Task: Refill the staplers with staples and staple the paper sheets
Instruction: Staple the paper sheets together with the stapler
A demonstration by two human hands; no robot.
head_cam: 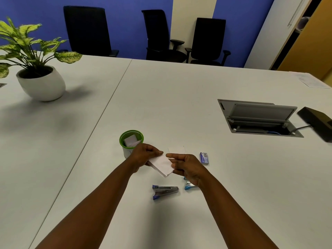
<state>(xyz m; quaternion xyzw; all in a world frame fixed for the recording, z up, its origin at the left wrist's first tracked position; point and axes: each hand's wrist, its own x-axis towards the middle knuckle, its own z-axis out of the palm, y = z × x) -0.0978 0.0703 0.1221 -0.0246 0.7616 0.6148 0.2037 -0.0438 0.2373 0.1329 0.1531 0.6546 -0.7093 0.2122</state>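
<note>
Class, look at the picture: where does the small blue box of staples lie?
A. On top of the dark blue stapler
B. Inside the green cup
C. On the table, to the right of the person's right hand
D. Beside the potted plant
C: the box of staples lies flat on the table, just right of the right hand, apart from the green cup.

White paper sheets (pixel 161 165); green-rimmed cup (pixel 131 141); dark-blue-and-silver stapler (pixel 165 191); light-blue stapler (pixel 190 186); blue staple box (pixel 204 158); pale grey surface (pixel 179 97); 3 black chairs (pixel 86 29); blue wall (pixel 125 24); green speckled plant (pixel 27 40).
</note>
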